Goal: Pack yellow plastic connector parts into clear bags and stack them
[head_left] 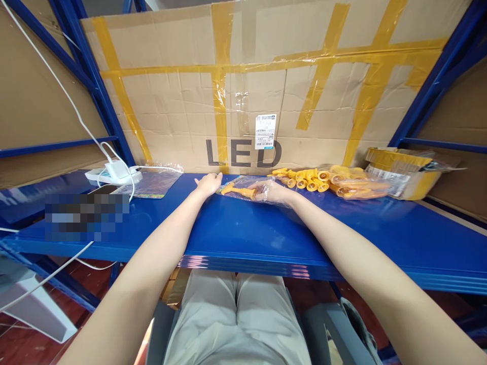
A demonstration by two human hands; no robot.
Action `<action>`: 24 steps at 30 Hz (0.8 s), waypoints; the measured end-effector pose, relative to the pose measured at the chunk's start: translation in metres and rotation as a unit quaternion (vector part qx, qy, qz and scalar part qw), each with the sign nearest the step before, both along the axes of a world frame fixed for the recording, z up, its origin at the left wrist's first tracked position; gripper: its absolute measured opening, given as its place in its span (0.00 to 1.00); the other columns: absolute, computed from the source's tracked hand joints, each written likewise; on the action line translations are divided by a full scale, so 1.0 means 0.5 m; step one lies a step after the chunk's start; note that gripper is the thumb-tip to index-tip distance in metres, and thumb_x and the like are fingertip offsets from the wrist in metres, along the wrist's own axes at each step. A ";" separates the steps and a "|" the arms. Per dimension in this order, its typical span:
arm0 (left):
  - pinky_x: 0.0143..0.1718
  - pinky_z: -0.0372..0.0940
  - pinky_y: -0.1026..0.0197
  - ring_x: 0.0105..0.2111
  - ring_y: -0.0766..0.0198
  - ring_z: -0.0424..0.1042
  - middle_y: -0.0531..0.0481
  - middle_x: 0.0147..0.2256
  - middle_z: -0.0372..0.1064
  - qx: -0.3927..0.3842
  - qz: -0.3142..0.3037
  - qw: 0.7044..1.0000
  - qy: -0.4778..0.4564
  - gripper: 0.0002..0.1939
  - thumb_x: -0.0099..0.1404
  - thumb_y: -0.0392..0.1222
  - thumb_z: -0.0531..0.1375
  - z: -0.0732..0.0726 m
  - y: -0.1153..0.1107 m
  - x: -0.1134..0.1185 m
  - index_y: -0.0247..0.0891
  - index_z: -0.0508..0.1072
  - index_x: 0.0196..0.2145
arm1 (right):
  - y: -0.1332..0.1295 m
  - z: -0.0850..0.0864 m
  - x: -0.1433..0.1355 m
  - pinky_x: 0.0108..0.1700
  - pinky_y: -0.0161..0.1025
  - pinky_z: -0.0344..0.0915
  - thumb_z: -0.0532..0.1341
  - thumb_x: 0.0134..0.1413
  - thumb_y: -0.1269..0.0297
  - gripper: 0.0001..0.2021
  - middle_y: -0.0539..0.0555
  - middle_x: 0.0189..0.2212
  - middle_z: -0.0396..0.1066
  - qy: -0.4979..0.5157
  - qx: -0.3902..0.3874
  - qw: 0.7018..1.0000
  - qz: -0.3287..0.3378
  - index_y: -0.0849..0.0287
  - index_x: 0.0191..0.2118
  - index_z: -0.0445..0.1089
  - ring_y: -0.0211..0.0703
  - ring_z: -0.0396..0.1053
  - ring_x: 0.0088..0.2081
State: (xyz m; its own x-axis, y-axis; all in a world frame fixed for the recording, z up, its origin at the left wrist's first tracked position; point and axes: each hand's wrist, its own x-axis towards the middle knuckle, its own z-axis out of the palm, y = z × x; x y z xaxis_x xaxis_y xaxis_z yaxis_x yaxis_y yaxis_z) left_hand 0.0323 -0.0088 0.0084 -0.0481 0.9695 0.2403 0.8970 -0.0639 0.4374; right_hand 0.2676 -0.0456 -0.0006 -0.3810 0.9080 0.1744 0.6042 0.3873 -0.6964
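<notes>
A clear plastic bag [279,198] lies on the blue shelf, with a yellow-orange plastic piece [239,191] inside it, shaped somewhat like a small hammer or pistol. My right hand [268,191] reaches into the bag from the right, its fingers closed about the thicker end of that piece. Beside the bag's left edge, my left hand [209,185] rests palm down with fingers apart; its far fingertips are partly hidden. Just right of my right hand is a pile of similar yellow plastic pieces [312,178] with round, hollow ends.
More yellow pieces sit in a clear bag [357,183], near an opened, taped carton [403,170]. At left are flat plastic packaging [155,183], a white power strip [116,173] with cables and a blurred-out dark object [87,210]. A large cardboard box [171,116] backs the blue shelf [236,233].
</notes>
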 end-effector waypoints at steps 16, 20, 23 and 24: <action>0.56 0.60 0.58 0.52 0.55 0.71 0.47 0.52 0.74 -0.020 -0.223 0.973 -0.046 0.26 0.69 0.55 0.46 -0.008 -0.033 0.028 0.38 0.78 0.47 | -0.009 0.010 -0.008 0.53 0.40 0.68 0.67 0.40 0.76 0.21 0.54 0.44 0.78 0.045 -0.034 0.998 -0.003 0.59 0.45 0.78 0.46 0.74 0.47; 0.57 0.59 0.60 0.54 0.55 0.69 0.48 0.53 0.73 -0.033 -0.211 0.976 -0.040 0.27 0.69 0.55 0.46 -0.011 -0.025 0.023 0.38 0.78 0.46 | -0.017 0.012 -0.011 0.51 0.39 0.69 0.67 0.42 0.77 0.21 0.54 0.42 0.78 0.083 -0.078 0.993 -0.004 0.60 0.46 0.77 0.43 0.75 0.44; 0.59 0.58 0.56 0.55 0.52 0.68 0.48 0.53 0.73 -0.036 -0.201 0.978 -0.046 0.28 0.68 0.59 0.46 -0.012 -0.024 0.021 0.39 0.78 0.46 | -0.024 0.015 -0.012 0.51 0.38 0.69 0.67 0.41 0.78 0.21 0.55 0.43 0.78 0.108 -0.100 0.989 0.002 0.61 0.46 0.77 0.43 0.74 0.45; 0.59 0.57 0.54 0.56 0.51 0.68 0.48 0.53 0.73 -0.037 -0.197 0.979 -0.046 0.28 0.68 0.59 0.46 -0.011 -0.025 0.021 0.40 0.79 0.46 | -0.026 0.016 -0.012 0.52 0.38 0.69 0.67 0.41 0.78 0.21 0.55 0.43 0.78 0.115 -0.105 0.988 0.005 0.61 0.46 0.77 0.43 0.74 0.45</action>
State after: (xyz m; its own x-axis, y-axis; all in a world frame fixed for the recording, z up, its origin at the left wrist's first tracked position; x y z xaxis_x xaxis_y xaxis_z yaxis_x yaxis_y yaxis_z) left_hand 0.0429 -0.0210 0.0027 0.3147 0.9317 0.1814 0.7655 -0.3621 0.5319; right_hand 0.2618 -0.0585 0.0073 -0.3628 0.9296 0.0653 0.4168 0.2246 -0.8808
